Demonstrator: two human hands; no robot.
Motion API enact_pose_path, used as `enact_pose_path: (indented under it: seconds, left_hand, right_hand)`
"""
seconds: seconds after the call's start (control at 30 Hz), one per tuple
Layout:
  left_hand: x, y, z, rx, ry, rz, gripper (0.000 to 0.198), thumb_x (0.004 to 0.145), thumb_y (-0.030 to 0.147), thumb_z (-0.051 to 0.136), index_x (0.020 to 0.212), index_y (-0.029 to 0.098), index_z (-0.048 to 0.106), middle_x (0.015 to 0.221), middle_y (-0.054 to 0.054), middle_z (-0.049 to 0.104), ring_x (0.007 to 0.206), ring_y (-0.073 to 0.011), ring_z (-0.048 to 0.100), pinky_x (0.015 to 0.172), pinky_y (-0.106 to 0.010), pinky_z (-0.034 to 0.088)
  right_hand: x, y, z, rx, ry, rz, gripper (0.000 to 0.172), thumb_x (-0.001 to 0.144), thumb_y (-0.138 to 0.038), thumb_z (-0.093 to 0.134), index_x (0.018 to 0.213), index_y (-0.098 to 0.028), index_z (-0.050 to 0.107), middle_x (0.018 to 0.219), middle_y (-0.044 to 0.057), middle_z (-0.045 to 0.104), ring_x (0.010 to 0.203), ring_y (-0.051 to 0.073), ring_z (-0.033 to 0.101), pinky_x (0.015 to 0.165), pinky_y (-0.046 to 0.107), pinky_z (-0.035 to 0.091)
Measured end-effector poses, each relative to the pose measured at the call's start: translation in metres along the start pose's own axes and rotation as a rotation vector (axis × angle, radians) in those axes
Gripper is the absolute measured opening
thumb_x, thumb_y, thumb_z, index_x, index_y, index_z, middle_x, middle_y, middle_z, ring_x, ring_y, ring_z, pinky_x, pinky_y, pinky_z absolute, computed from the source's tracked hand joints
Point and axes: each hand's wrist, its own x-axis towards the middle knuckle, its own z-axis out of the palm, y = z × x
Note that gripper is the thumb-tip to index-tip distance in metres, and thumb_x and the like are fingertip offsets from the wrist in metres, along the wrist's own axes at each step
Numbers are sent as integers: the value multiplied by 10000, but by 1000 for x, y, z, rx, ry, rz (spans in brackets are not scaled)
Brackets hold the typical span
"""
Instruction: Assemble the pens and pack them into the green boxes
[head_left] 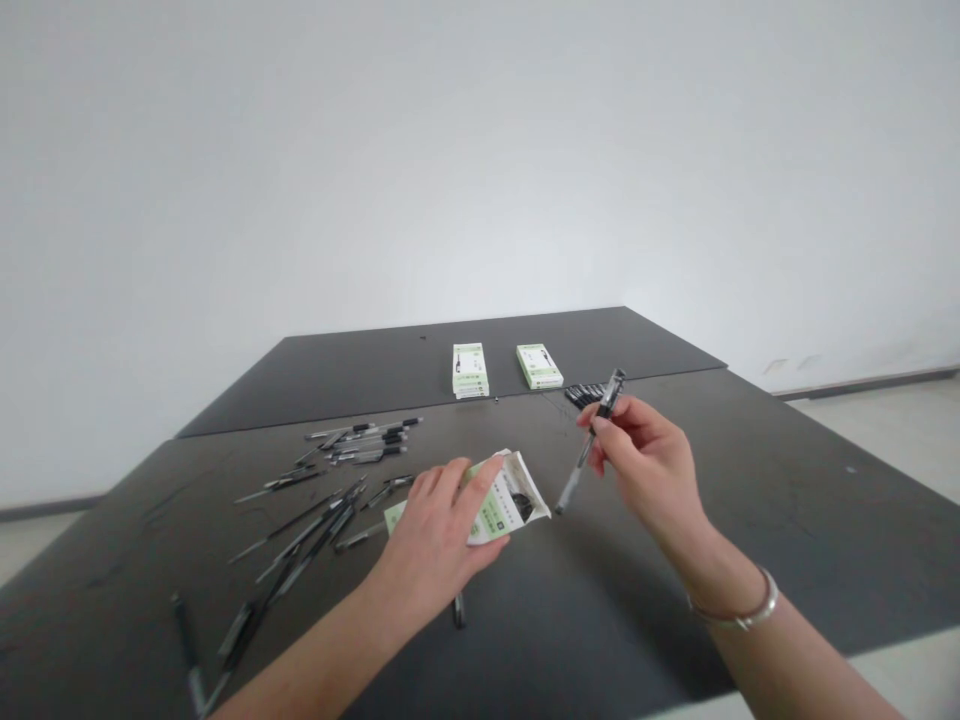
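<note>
My left hand is wrapped round a small green-and-white pen box, whose open end faces right. Something dark, likely pens, shows inside that opening. In my right hand a clear pen with a black cap is pinched between thumb and fingers. The pen slants, its clear end low and just right of the box mouth, apart from it. A silver bangle circles the right wrist. Part of another pen lies on the table below the left hand.
Loose pens and refills are scattered across the left of the black table. A row of black-capped pens lies behind my right hand. Farther back rest a stack of pen boxes and another pen box. A white wall stands behind.
</note>
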Motion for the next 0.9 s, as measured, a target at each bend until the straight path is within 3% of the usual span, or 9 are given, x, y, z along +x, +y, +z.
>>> enact_pose_path:
  seconds: [0.07,0.17,0.4,0.6,0.77,0.9]
  left_hand:
    - [0,1,-1,-7,0,3,788,776,294,709,1444,265,291,1238,-102,501,1096,-301,501,961,-464,423]
    - [1,3,-3,-21,-3,-1,783,775,295,708,1442,275,298,1237,-98,505,1095,-297,507,962,-460,424]
    - [-1,5,-4,-42,9,7,783,774,286,707,1439,279,294,1249,-98,498,1105,-302,505,967,-464,426]
    - [-4,3,-3,-30,27,17,803,773,290,709,1451,285,277,1231,-99,507,1100,-304,510,960,-469,431]
    - [-1,5,-2,-42,43,29,792,778,279,703,1447,287,281,1237,-99,508,1105,-303,514,965,-468,432]
    - [-3,3,2,-38,26,26,762,786,272,695,1436,279,299,1239,-98,511,1107,-299,511,972,-468,429]
  right_hand:
    - [-17,-20,7,77,66,-53,89,824,-264,639,808,-188,595,716,13,653,494,111,577,480,251,496]
    - [-28,-28,18,90,122,-109,77,817,-222,654,846,-193,589,710,8,639,538,121,603,501,252,520]
    - [-40,-11,31,173,13,-33,480,806,-195,660,1196,-258,388,828,7,679,616,142,662,568,277,574]
    - [-35,-16,23,130,159,-81,479,829,-202,647,1208,-271,363,821,-3,661,584,138,653,546,272,561]
    - [-47,0,33,91,-82,-20,445,899,-251,575,1290,-273,363,832,1,648,618,145,638,540,269,547]
    - [-54,14,35,-232,-149,-126,362,952,-247,472,1314,-234,470,933,54,617,791,177,618,711,323,550]
